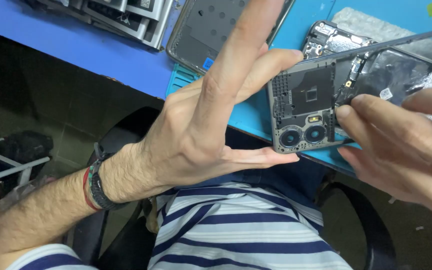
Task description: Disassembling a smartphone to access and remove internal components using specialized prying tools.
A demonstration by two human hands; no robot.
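While your left hand (201, 135) clamps the opened phone (321, 107) by its camera end above the blue surface (121, 57), your right hand (401, 145) pinches its middle, 2 fingertips closed.

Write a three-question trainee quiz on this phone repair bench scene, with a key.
1. True or false: the opened phone lies flat on the blue bench, untouched.
2. Which hand grips the phone's camera end between thumb and finger? A left hand B right hand
3. Fill in: the phone shows ___ round camera lenses.

Key: 1 false, both hands hold it above the bench edge; 2 A; 3 two.
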